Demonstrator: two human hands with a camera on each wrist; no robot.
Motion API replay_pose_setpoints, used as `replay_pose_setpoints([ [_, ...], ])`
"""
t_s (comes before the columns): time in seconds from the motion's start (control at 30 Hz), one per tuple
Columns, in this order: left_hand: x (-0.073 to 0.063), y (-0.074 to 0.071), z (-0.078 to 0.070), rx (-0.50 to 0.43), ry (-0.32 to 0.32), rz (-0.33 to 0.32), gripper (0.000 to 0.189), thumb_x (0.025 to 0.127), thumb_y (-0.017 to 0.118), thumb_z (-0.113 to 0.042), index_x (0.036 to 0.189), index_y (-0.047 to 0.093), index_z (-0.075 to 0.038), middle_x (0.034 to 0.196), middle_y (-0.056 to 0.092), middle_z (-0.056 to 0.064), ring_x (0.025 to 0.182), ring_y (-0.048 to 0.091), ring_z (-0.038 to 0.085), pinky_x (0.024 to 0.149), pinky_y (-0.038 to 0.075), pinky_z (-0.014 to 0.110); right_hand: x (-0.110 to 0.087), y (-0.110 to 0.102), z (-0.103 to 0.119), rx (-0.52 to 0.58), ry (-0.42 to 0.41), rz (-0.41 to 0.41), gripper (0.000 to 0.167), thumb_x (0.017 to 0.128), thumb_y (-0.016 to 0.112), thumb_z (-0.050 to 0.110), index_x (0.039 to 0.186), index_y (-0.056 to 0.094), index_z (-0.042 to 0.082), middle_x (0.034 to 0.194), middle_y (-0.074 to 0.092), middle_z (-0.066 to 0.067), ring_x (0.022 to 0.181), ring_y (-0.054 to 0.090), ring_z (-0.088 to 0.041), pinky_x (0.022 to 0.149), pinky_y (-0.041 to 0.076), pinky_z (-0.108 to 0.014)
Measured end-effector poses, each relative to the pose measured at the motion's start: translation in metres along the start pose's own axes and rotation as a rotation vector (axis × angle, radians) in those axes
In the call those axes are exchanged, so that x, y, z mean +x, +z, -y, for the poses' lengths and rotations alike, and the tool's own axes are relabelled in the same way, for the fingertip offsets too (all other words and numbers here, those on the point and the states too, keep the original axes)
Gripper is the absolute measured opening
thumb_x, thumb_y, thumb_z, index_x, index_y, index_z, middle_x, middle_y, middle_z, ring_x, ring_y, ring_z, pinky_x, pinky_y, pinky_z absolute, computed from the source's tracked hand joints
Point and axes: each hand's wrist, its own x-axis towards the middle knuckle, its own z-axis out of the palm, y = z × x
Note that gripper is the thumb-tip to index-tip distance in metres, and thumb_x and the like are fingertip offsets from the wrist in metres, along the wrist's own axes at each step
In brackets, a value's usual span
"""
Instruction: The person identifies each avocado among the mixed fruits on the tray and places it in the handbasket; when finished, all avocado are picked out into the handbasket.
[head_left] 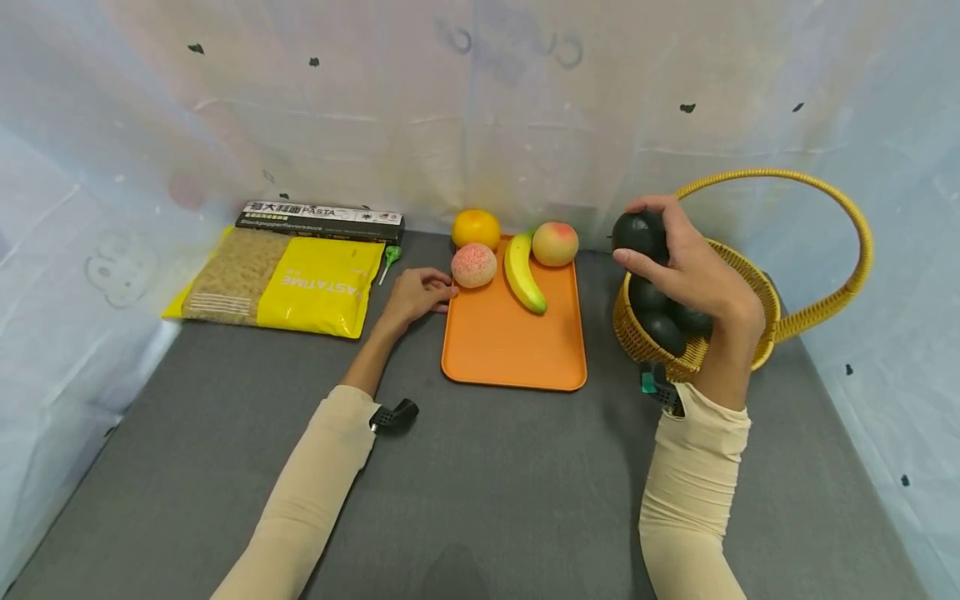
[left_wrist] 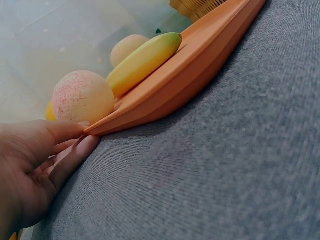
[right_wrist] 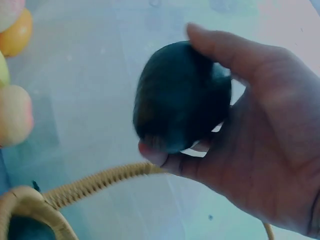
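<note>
My left hand (head_left: 418,295) pinches the left rim of an orange tray (head_left: 513,350), thumb on top and fingers beneath in the left wrist view. Close by the thumb sits a speckled pink peach (left_wrist: 82,96). A banana (head_left: 522,273), a second peach (head_left: 555,244) and an orange (head_left: 476,228) lie toward the tray's far end. Over the basket's left side, my right hand (head_left: 693,267) grips a dark avocado (right_wrist: 175,97) between thumb and fingers. Several more dark avocados (head_left: 660,332) lie in the yellow wicker basket (head_left: 628,337) below, partly hidden by that hand.
To the left lie a yellow pasta bag (head_left: 322,283), a black pasta box (head_left: 322,218) behind it and a green lollipop (head_left: 392,254). The basket's tall handle (head_left: 862,250) arches up at the right. A pale sheet (head_left: 525,125) hangs behind the grey table (head_left: 495,483).
</note>
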Motion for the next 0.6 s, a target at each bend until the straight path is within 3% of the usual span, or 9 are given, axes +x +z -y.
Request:
replay_pose_setpoints([
  [0.13,0.001,0.001,0.000,-0.011,0.012,0.001,0.033,0.095,0.078,-0.020,0.118,0.072,0.002,0.101,0.072,0.019,0.070,0.070,0.009,0.067,0.066,0.027,-0.016,-0.014,-0.008,-0.051,0.027,-0.006,0.078,0.098,0.073,0.023,0.161,0.028,0.033,0.152,0.047,-0.013,0.120,0.054,-0.027,0.093,0.042,-0.019],
  [0.23,0.000,0.000,0.000,-0.006,0.007,0.000,0.032,0.095,0.078,-0.020,0.118,0.072,0.002,0.101,0.072,0.019,0.070,0.070,0.008,0.067,0.066,0.026,-0.026,-0.023,-0.016,-0.079,0.034,-0.005,0.087,0.094,0.077,0.020,0.163,0.027,0.034,0.158,0.043,-0.014,0.132,0.047,-0.034,0.100,0.040,-0.024],
  [0.27,0.000,0.000,0.000,-0.006,0.005,-0.001,0.032,0.095,0.078,-0.020,0.118,0.072,0.002,0.101,0.072,0.019,0.069,0.069,0.008,0.067,0.065,0.026,-0.029,-0.026,-0.020,-0.085,0.035,-0.001,0.087,0.094,0.078,0.018,0.164,0.027,0.031,0.159,0.042,-0.015,0.134,0.046,-0.037,0.103,0.040,-0.026],
  [0.37,0.000,0.000,-0.001,-0.007,0.007,-0.003,0.033,0.095,0.078,-0.021,0.119,0.072,0.002,0.101,0.073,0.018,0.070,0.070,0.007,0.068,0.065,0.025,-0.036,-0.034,-0.027,-0.123,0.067,0.014,0.081,0.094,0.078,0.018,0.162,0.035,0.021,0.157,0.041,-0.019,0.134,0.042,-0.041,0.110,0.038,-0.047],
  [0.47,0.000,0.000,-0.002,-0.007,0.012,-0.004,0.033,0.095,0.078,-0.021,0.118,0.072,0.002,0.102,0.073,0.018,0.070,0.070,0.006,0.067,0.065,0.025,-0.044,-0.039,-0.034,-0.190,0.120,0.047,0.072,0.094,0.078,0.018,0.157,0.045,0.013,0.145,0.041,-0.025,0.121,0.044,-0.043,0.100,0.038,-0.056],
  [0.6,0.001,0.000,-0.003,-0.004,0.004,-0.001,0.033,0.095,0.078,-0.022,0.118,0.072,0.001,0.104,0.072,0.020,0.070,0.069,0.006,0.067,0.065,0.025,-0.053,-0.045,-0.041,-0.280,0.181,0.132,0.067,0.090,0.082,0.017,0.150,0.054,0.010,0.138,0.043,-0.027,0.114,0.047,-0.043,0.091,0.041,-0.053],
])
